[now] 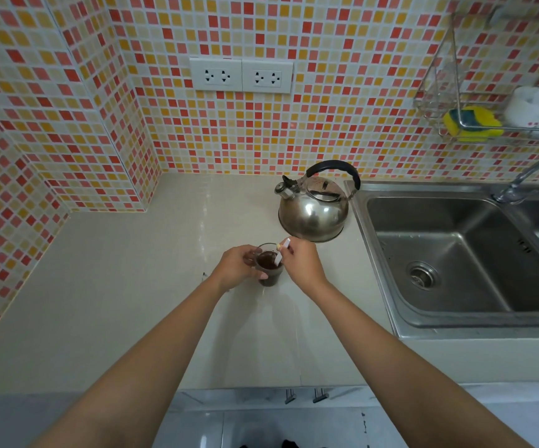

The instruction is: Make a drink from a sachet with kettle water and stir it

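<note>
the task looks close to its end: the glass (268, 266) on the counter (132, 286), in front of the kettle (313, 211), already holds dark brown drink, the left hand (235, 266) is wrapped around its side, and the right hand (300, 263) pinches a pale stirrer (281, 252) that dips into the liquid, so only the stirring seems left. the stirrer's lower end is lost in the drink, whether it is a spoon or a stick is hard to make out, and no sachet can be clearly picked out.
</note>
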{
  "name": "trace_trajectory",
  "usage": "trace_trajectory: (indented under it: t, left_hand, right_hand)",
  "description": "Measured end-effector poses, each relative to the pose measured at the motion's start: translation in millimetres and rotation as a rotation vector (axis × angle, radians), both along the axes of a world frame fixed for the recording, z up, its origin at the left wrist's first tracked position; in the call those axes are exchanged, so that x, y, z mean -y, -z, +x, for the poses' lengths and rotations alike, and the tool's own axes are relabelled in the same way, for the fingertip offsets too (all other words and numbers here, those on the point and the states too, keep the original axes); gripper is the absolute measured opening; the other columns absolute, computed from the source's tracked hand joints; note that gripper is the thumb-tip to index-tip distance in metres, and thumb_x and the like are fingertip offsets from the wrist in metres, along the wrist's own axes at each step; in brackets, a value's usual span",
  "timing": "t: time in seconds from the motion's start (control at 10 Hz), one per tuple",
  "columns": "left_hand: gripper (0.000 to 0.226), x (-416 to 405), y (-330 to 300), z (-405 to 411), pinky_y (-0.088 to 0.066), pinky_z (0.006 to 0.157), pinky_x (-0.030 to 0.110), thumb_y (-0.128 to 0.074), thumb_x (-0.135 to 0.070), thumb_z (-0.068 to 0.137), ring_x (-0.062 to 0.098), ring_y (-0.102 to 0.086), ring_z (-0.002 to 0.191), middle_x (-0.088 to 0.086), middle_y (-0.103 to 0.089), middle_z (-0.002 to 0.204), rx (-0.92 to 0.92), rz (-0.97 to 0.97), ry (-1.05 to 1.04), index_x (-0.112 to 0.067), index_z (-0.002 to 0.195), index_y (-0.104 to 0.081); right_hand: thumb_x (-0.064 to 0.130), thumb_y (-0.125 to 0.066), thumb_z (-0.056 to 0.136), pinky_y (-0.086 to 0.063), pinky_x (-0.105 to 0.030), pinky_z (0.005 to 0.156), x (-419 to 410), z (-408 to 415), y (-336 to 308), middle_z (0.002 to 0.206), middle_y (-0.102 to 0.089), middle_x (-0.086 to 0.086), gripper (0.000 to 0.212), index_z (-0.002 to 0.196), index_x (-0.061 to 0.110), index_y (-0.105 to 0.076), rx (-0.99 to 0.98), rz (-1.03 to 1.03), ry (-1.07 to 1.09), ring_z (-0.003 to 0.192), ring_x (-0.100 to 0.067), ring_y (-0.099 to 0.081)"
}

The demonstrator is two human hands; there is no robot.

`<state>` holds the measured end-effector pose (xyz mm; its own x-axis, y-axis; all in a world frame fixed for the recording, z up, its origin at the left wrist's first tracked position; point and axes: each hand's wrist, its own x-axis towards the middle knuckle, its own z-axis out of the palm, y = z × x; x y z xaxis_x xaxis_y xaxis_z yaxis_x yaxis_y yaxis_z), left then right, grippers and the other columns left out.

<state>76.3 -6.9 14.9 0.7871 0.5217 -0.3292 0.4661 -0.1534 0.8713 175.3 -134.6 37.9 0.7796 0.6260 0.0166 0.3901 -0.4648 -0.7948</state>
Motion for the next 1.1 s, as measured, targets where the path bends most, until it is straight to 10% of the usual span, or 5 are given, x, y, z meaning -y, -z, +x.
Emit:
trace_trajectory:
  t: [0.3,0.7,1.0,1.1]
  left_hand:
    - [0.068,4.0,-1.3,-1.3,-0.047,0.084,0.026,-0.083,0.007,0.062,0.021,-0.06,0.095,0.016,-0.067,0.119,0.013,-0.004,-0.026,-0.001,0.125,-0.06]
    - [0.067,6.0,-0.9,-3.0,-0.047,0.085,0.025,-0.082,0.008,0.063,0.02,-0.059,0.097,0.019,-0.066,0.119,0.01,0.025,-0.043,0.001,0.126,-0.06]
    - [0.063,4.8,3.7,-4.8,-0.048,0.086,0.027,-0.083,0.005,0.063,0.021,-0.06,0.095,0.019,-0.068,0.115,0.023,0.046,-0.051,0.0,0.122,-0.061]
    - [0.062,4.9,3.2,-8.0,-0.047,0.084,0.026,-0.081,0.006,0.065,0.021,-0.059,0.096,0.017,-0.067,0.11,-0.023,0.054,-0.046,-0.001,0.124,-0.061]
  right_hand:
    - [0.012,-0.062,0.084,-0.043,-0.033,0.065,-1.9,-2.1,8.1,0.064,-0.056,-0.015,0.026,0.073,-0.012,-0.065,-0.344,0.144,0.373,0.062,-0.024,-0.05]
    - [0.022,-0.068,0.081,-0.037,-0.029,0.062,0.6,-8.0,9.6,0.083,-0.063,-0.039,0.04,0.075,-0.018,-0.064,-0.362,0.049,0.361,0.06,-0.024,-0.046]
    - [0.027,-0.071,0.079,-0.044,-0.031,0.065,5.5,-11.4,3.5,0.085,-0.07,-0.027,0.032,0.079,-0.005,-0.071,-0.38,0.027,0.286,0.066,-0.027,-0.058]
    - [0.055,-0.066,0.076,-0.051,-0.036,0.071,18.5,-13.5,2.5,0.073,-0.067,-0.015,0.051,0.088,0.006,-0.073,-0.354,0.141,0.317,0.068,-0.024,-0.06]
